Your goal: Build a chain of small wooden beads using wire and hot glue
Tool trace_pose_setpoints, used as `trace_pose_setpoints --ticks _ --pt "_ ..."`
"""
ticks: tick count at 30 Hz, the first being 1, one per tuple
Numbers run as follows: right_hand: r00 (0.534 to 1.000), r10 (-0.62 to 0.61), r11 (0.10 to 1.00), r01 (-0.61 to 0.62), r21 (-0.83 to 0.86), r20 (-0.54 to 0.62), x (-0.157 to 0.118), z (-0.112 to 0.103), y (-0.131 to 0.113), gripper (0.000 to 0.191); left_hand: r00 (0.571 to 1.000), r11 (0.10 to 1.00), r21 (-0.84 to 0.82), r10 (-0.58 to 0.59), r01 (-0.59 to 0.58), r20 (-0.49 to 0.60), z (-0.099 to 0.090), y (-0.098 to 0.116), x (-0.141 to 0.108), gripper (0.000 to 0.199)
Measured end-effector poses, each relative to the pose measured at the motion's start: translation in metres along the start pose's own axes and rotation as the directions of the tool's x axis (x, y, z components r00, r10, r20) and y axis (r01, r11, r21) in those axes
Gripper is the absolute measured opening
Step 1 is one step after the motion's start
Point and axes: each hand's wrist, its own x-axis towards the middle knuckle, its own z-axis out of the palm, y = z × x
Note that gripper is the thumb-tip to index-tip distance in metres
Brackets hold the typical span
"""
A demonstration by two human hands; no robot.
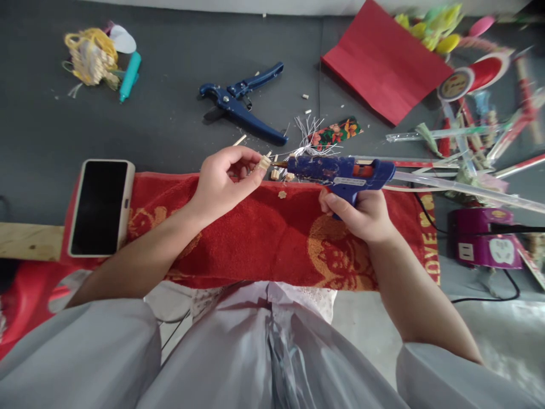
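Note:
My right hand [355, 213] is wrapped round the handle of a blue glue gun [326, 170], which points left with a clear glue stick [460, 187] in its rear. Pinched in the fingers of my left hand [230, 179] is a small pale wooden piece [264, 162], its exact shape partly hidden. The gun's nozzle touches or nearly touches this piece; I cannot tell which. Below it, a flower-shaped wooden slice [282, 195] lies on the red towel [255, 244]. More small wooden bits [275, 175] sit near the nozzle.
Blue cutters [242, 108] lie open behind my hands. A phone [101, 207] is at left. Red paper [385, 62], a ribbon spool [457, 84] and several glue sticks crowd the right, beside a purple box [485, 238] with a black cable. Yellow cord [91, 54] and a teal pen [130, 76] lie far left.

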Motion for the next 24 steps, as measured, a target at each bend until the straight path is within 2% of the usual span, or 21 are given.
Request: trace_pose_setpoints --ticks 19,24 --pt "1.0 0.002 1.0 -0.003 0.024 0.013 -0.0008 0.0013 0.0005 0.055 1.0 0.999 0.039 0.021 -0.021 0.018 0.0015 -0.0027 -0.0033 0.023" --pt "1.0 -0.004 1.0 0.004 0.025 0.008 -0.001 0.0007 0.001 0.055 0.999 0.999 0.001 0.032 -0.032 0.018 0.0009 -0.0021 -0.0025 0.019"
